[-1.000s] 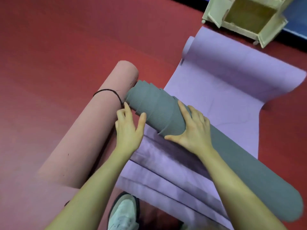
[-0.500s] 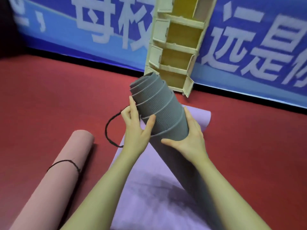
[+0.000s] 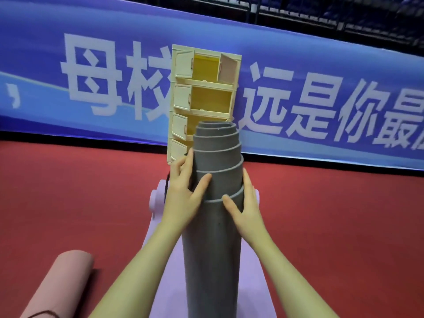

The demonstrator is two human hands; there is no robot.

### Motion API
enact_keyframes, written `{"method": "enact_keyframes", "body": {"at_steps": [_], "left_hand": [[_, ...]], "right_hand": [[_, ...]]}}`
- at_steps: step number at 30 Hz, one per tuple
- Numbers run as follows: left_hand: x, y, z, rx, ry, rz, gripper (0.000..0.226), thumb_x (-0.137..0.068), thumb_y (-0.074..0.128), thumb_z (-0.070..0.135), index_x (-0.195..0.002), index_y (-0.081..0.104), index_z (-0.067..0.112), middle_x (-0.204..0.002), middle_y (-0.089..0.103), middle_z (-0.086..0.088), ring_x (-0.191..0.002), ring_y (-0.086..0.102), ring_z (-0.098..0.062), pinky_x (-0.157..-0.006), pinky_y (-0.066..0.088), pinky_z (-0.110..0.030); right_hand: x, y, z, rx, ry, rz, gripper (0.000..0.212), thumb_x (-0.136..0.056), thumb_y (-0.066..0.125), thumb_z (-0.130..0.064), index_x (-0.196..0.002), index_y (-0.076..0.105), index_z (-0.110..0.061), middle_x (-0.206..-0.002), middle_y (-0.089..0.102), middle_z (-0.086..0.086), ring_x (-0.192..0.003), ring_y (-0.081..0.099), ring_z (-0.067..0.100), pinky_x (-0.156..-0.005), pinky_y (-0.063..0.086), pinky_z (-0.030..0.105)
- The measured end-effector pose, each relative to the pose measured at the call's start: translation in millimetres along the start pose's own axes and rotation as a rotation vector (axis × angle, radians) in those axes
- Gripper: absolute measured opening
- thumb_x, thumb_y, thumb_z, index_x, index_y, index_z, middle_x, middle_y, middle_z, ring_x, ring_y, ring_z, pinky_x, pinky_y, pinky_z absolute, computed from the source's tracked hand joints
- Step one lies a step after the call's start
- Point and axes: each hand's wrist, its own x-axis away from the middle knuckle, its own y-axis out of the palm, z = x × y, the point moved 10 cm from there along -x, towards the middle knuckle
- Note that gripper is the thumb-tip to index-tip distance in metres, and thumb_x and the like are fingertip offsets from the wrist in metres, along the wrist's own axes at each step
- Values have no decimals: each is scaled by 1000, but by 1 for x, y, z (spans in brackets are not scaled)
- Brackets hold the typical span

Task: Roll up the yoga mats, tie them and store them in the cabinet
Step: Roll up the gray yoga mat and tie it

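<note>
A rolled grey yoga mat (image 3: 214, 253) stands upright in the middle, its top layers stepped like a telescope. My left hand (image 3: 183, 196) grips its left side with the thumb across the front, and a black cord (image 3: 167, 187) shows behind that hand. On the mat's right side my right hand (image 3: 244, 208) clasps it, thumb in front. A purple mat (image 3: 168, 292) lies unrolled on the floor beneath. At the lower left lies a rolled pink mat (image 3: 62, 285) with a black tie around it. The cream cabinet (image 3: 202, 97) stands behind, its doors open.
Red floor (image 3: 332, 226) spreads on all sides. A blue banner (image 3: 321, 106) with large white characters runs along the back wall behind the cabinet, with dark railing above it.
The grey mat has been raised from lying flat on the purple mat to standing upright. Both hands kept their hold near its top. The view tilted up toward the cabinet.
</note>
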Motion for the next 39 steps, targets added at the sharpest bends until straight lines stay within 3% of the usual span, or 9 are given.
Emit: {"method": "enact_keyframes", "body": {"at_steps": [3,10,15,18,25,29,32,36,39], "left_hand": [[0,-9,-1,21,-5,4,61,-87,66,19,-143,40,15,-119,39,21,-106,46,12,-90,41,-10],[11,-10,6,153,-127,79,47,-92,60,12,-136,48,23,-118,49,8,-102,49,13,-86,34,-1],[-18,-17,33,142,-41,91,48,-92,62,13,-137,49,17,-114,48,19,-103,48,14,-86,37,-4],[-32,-14,40,66,19,75,50,-88,60,27,-137,49,20,-114,48,22,-110,50,1,-93,38,-10],[-2,1,2,-6,-98,17,44,-92,61,12,-135,53,13,-108,52,8,-100,49,-2,-91,35,-6],[0,-2,-10,-68,-102,2,39,-94,57,8,-132,57,15,-111,55,0,-99,52,-6,-86,33,-2],[5,-3,-16,-124,-93,27,37,-92,57,2,-129,59,9,-111,56,-2,-99,50,-2,-87,31,0],[5,-2,-19,-153,-66,71,32,-91,56,0,-122,63,5,-111,60,-1,-105,56,-15,-92,32,-3],[2,-4,-26,-75,-127,99,32,-91,58,-3,-121,63,5,-111,64,-6,-104,58,-21,-91,41,-11]], "right_hand": [[-10,-5,-14,-10,-26,60,66,-81,49,-56,-138,18,-48,-147,28,-19,-134,23,-12,-112,23,17],[-22,-11,-46,-30,-89,172,66,-80,56,-55,-136,23,-55,-152,30,-6,-140,26,6,-115,27,39],[-40,-24,-70,-62,-144,221,71,-85,58,-41,-149,28,-32,-143,36,-15,-123,29,-22,-101,26,4],[-44,-31,-73,-52,-175,238,74,-86,57,-42,-150,21,-34,-134,31,-25,-116,27,-29,-95,23,-3],[-21,-15,-26,126,-106,178,73,-79,52,-58,-140,12,-52,-152,26,-1,-137,34,18,-109,31,29],[-25,-10,-28,121,-193,170,66,-81,57,-52,-134,19,-46,-151,24,1,-137,34,17,-108,37,40],[-33,-9,-19,102,-146,128,71,-83,56,-54,-137,10,-58,-150,28,-7,-135,35,9,-106,38,33],[-32,6,-4,311,-158,69,49,-83,44,-58,-120,63,-32,-132,45,-7,-126,41,15,-101,29,14],[-29,8,10,301,-135,87,52,-87,38,-51,-101,72,-14,-124,58,-1,-125,36,8,-99,14,1]]}}
